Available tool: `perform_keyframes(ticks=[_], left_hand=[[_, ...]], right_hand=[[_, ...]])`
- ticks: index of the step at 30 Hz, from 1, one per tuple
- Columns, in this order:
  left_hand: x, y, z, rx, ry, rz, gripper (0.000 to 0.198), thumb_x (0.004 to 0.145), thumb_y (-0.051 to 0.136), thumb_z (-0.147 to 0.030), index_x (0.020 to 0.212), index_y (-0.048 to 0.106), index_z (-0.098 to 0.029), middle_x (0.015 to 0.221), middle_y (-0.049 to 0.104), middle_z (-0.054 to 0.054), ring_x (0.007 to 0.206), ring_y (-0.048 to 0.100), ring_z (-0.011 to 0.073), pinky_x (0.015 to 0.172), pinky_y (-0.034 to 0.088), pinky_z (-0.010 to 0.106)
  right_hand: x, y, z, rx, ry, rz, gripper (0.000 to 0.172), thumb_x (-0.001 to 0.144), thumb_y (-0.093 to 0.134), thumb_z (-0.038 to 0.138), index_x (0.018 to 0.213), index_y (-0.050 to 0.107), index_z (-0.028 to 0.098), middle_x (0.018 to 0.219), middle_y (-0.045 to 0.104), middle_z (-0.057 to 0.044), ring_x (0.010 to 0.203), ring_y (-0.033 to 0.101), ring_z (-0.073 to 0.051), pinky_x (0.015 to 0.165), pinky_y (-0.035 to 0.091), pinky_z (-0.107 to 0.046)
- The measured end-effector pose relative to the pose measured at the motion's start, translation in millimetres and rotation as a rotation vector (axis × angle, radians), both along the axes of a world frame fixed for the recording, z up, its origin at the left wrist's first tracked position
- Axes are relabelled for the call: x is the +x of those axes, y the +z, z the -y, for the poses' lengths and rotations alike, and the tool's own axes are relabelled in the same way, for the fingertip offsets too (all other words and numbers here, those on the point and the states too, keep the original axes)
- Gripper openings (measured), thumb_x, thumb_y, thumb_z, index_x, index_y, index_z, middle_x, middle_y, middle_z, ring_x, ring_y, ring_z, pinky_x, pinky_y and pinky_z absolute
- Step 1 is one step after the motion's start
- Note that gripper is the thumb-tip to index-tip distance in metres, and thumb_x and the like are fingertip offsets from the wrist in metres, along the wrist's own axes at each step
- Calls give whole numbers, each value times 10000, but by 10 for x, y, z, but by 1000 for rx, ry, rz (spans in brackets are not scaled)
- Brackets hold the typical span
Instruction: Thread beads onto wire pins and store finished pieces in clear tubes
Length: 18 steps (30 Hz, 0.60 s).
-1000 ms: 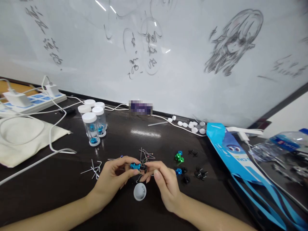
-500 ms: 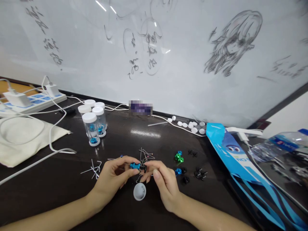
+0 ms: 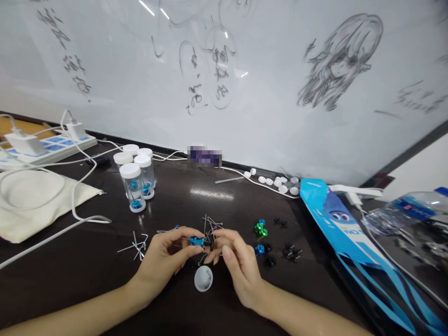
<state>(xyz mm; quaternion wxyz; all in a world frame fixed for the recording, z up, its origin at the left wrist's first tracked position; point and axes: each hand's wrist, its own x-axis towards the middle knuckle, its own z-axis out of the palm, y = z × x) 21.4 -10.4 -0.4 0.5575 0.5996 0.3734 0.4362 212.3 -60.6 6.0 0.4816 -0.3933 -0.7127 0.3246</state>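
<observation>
My left hand pinches a small blue metal cylinder between thumb and fingertips, holding it sideways above the dark table. A black piece with a flared end sits at the cylinder's right end. Around that black piece curl the fingers of my right hand; its thumb is bent and a little apart. Just below the hands stands a round white translucent cup, with something dark in it that I cannot make out. Behind the fingers lie thin bent metal wires, partly hidden.
Clear tubes with white caps stand at the left. Hex keys lie left of my hands. Green parts, blue parts and black parts lie at the right, near a blue bag. White caps line the back.
My right fingertips have shifted slightly at the black piece, and more of its flared end shows. The left hand and the blue cylinder have barely moved.
</observation>
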Motion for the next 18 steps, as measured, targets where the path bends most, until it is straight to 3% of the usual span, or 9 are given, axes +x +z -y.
perform_keyframes(ticks=[11, 18], left_hand=[[15, 18, 9, -23, 2, 13, 171, 735, 742, -277, 876, 748, -180, 556, 621, -15, 377, 417, 59, 381, 317, 172], [5, -7, 17, -27, 0, 12, 176, 734, 740, -278, 880, 745, -180, 530, 587, -31, 374, 413, 58, 382, 321, 168]], right_hand=[[5, 5, -19, 22, -5, 14, 248, 1029, 368, 272, 1160, 561, 188, 811, 711, -48, 752, 679, -160, 714, 527, -294], [8, -26, 2, 41, -15, 0, 252, 1023, 377, 250, 1226, 522, 213, 876, 694, -46, 772, 681, -158, 723, 522, -298]])
